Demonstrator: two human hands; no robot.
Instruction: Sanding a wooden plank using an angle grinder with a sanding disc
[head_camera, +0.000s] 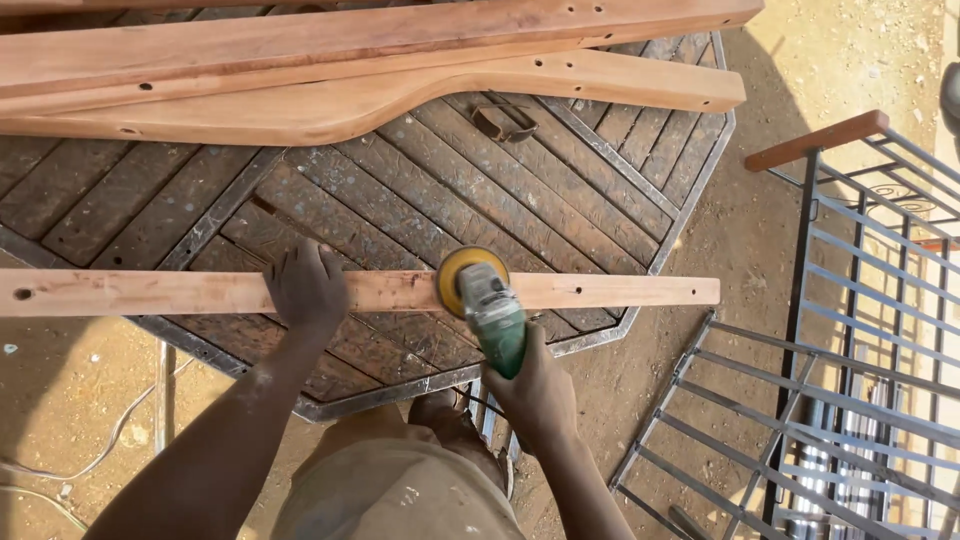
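A long pale wooden slat (600, 291) with small drilled holes lies across the near edge of an octagonal slatted table (400, 190). My left hand (306, 287) presses flat on the slat near its middle. A green angle grinder (494, 322) with a yellow sanding disc (462, 272) is gripped by the body in my right hand (538, 392). The disc rests on the slat just right of my left hand.
Two larger shaped wooden boards (330, 105) lie along the table's far side, beside a small metal bracket (503, 120). Black metal grille frames (860, 330) stand and lean at the right on sandy ground. A cable (110, 440) trails at the lower left.
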